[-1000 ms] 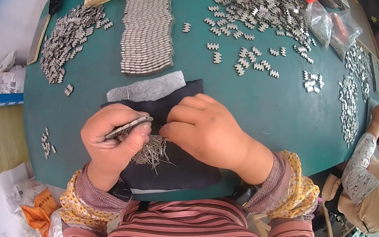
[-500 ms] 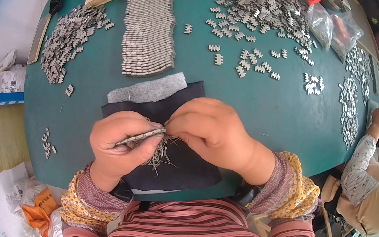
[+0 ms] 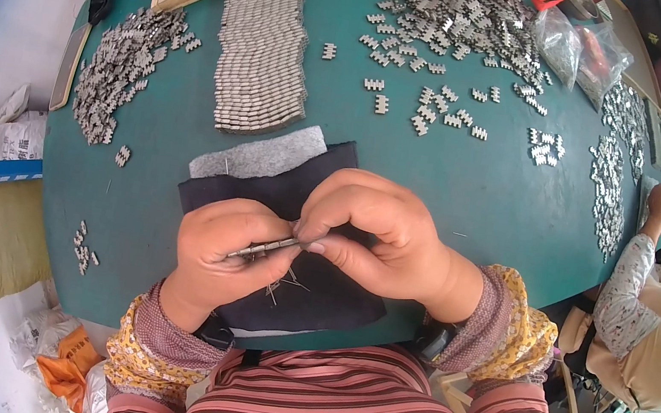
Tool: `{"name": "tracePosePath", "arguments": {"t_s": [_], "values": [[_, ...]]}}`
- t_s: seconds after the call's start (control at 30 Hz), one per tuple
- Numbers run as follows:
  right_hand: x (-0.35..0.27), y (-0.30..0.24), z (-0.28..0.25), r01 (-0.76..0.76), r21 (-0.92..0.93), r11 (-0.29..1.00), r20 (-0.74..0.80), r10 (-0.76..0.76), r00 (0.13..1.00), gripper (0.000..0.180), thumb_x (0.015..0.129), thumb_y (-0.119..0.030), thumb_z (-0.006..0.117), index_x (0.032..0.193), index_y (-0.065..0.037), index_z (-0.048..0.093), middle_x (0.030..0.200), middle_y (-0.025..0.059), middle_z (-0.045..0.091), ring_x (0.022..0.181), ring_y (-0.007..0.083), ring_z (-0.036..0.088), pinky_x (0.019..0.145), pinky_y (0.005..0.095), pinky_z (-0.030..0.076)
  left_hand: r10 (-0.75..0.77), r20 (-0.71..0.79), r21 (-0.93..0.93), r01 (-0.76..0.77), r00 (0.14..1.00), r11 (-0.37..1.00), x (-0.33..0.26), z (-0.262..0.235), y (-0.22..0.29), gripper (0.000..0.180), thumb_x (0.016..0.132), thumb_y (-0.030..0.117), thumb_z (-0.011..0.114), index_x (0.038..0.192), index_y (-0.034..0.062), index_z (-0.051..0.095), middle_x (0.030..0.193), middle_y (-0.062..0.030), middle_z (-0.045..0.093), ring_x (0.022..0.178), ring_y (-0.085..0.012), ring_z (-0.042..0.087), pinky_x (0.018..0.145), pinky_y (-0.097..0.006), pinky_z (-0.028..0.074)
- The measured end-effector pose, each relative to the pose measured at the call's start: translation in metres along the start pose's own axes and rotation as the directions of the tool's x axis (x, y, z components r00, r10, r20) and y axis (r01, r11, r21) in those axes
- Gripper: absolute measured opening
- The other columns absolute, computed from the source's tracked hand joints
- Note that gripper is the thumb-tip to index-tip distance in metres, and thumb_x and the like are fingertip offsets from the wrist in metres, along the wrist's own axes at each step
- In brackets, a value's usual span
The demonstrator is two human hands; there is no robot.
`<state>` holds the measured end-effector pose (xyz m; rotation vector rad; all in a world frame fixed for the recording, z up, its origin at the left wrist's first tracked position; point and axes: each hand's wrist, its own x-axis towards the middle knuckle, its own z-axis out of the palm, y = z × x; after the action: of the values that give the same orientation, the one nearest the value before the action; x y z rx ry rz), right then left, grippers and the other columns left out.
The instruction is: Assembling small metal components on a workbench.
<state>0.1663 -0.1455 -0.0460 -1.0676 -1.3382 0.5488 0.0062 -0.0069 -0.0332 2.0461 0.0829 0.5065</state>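
Left hand (image 3: 222, 263) grasps a thin metal strip (image 3: 264, 246) above the dark felt pad (image 3: 317, 291) on the table (image 3: 471, 194); the right hand (image 3: 378, 231), moved in since a second ago, now pinches the strip's tip, suggesting assembly under way

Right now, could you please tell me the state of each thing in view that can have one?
left hand: closed around a thin metal strip
right hand: fingertips pinched on the strip's end
dark cloth: spread flat under both hands, thin pins lying loose on it
grey felt: flat, partly under the dark cloth
linked metal band: laid out flat
loose metal pieces: scattered in heaps
plastic bags: lying at the table edge
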Motion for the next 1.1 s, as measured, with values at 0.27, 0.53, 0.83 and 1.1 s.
{"name": "tracePosePath", "arguments": {"t_s": [0.27, 0.53, 0.83, 1.1], "values": [[0.000, -0.003, 0.000, -0.036, -0.037, 0.999, 0.011, 0.037, 0.999, 0.011, 0.081, 0.004, 0.068, 0.088, -0.002, 0.063, 0.087, 0.0098, 0.063, 0.080, 0.0219, 0.063, 0.069, 0.0306, 0.051, -0.001, 0.003, -0.018, 0.001, 1.000, 1.000, -0.001, -0.001, -0.001, 0.017, 0.069, -0.001, 0.077, 0.084, 0.0013, 0.069, 0.070, -0.0081, 0.064, 0.059, -0.0170, 0.061, 0.053, -0.027, 0.047], [0.000, -0.001, 0.000, 0.015, -0.174, 0.985, 0.026, -0.010, 1.000, 0.018, 0.075, 0.007, 0.069, 0.088, -0.004, 0.063, 0.086, 0.0088, 0.063, 0.078, 0.0235, 0.062, 0.067, 0.0325, 0.049, -0.008, 0.002, 0.117, 0.008, 1.000, 0.993, 0.003, 0.004, 0.001, 0.016, 0.067, 0.001, 0.076, 0.080, 0.0027, 0.068, 0.068, -0.0076, 0.064, 0.058, -0.0191, 0.061, 0.053, -0.028, 0.047], [-0.001, 0.000, -0.004, -0.059, -0.121, 0.991, 0.078, 0.069, 0.995, 0.023, 0.070, 0.006, 0.070, 0.089, -0.004, 0.064, 0.090, 0.0087, 0.062, 0.081, 0.0266, 0.062, 0.068, 0.0348, 0.050, -0.016, 0.009, 0.081, 0.016, 1.000, 0.997, 0.002, 0.004, 0.000, 0.015, 0.068, 0.001, 0.076, 0.080, 0.0027, 0.068, 0.067, -0.0077, 0.064, 0.058, -0.0193, 0.062, 0.052, -0.028, 0.047], [-0.002, -0.001, -0.013, 0.264, -0.521, 0.812, 0.250, -0.151, 0.956, 0.015, 0.074, -0.013, 0.062, 0.088, -0.009, 0.061, 0.090, 0.0033, 0.058, 0.085, 0.0236, 0.059, 0.071, 0.0333, 0.049, 0.017, 0.034, 0.159, -0.022, 0.999, 0.987, 0.004, 0.003, 0.003, 0.017, 0.066, -0.001, 0.077, 0.081, 0.0024, 0.069, 0.069, -0.0080, 0.064, 0.058, -0.0199, 0.062, 0.054, -0.029, 0.048]]}}
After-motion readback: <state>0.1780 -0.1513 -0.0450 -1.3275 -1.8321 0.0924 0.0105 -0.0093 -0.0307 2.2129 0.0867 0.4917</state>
